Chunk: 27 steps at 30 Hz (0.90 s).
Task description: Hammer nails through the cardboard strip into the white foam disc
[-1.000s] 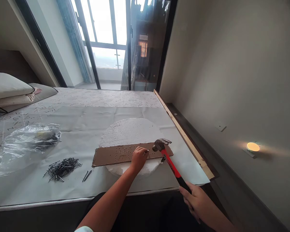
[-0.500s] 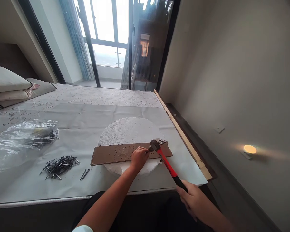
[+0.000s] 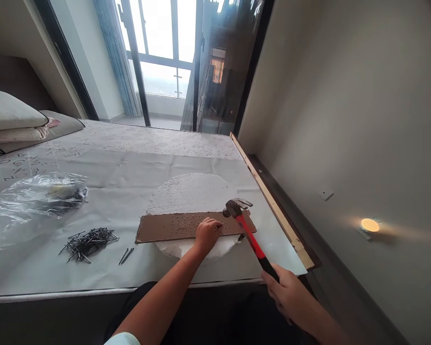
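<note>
A brown cardboard strip (image 3: 158, 229) studded with nails lies across a round white foam disc (image 3: 190, 194) on the paper-covered bed. My left hand (image 3: 206, 235) rests on the strip near its right end, fingers pinched on a small nail (image 3: 220, 224). My right hand (image 3: 290, 297) grips the black end of a red-handled claw hammer (image 3: 249, 235). The hammer head (image 3: 237, 207) hovers just above and to the right of the pinched nail.
A heap of loose black nails (image 3: 88, 239) lies left of the strip, with two strays (image 3: 126, 256) beside it. A crumpled clear plastic bag (image 3: 36, 199) sits further left. A wooden batten (image 3: 271, 201) runs along the bed's right edge. Pillows (image 3: 10, 120) lie at far left.
The hammer head came down onto the nail half a second ago and has now risen a little. My left hand has stayed on the strip.
</note>
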Motion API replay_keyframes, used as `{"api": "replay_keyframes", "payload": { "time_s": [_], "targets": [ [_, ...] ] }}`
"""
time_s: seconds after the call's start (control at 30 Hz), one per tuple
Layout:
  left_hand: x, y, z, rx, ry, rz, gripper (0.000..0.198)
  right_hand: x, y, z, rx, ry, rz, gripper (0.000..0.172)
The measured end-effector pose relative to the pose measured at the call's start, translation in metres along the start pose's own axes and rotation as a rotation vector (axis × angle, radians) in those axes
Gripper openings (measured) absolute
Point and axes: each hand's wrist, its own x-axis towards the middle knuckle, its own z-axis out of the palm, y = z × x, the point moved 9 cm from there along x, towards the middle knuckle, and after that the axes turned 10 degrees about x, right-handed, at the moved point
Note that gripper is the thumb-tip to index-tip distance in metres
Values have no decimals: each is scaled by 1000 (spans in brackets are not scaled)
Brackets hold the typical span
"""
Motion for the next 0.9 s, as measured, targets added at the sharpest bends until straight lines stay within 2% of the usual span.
{"api": "replay_keyframes", "payload": {
  "time_s": [0.1,0.27,0.4,0.53,0.63,0.7,0.8,0.9],
  "targets": [
    [-1,0,2,41,-30,14,10,4,7,7,-44,-32,39,33],
    [-1,-2,3,42,-43,8,12,2,0,-2,-61,51,-69,37],
    [-1,-2,6,110,-80,4,11,2,2,5,-62,26,-38,35],
    [0,-1,3,85,-85,21,9,-3,-3,-7,-45,89,-67,36],
    [1,-7,-13,-100,-23,-13,26,-2,-3,-14,-25,118,-87,38],
    [2,-14,-36,-222,94,-61,33,5,6,-8,-26,100,-65,37],
    [-1,-20,-73,-294,298,-98,31,19,26,7,-59,78,4,33],
    [-3,-12,-94,-278,344,-64,27,27,39,15,-44,87,15,32]
  ]
}}
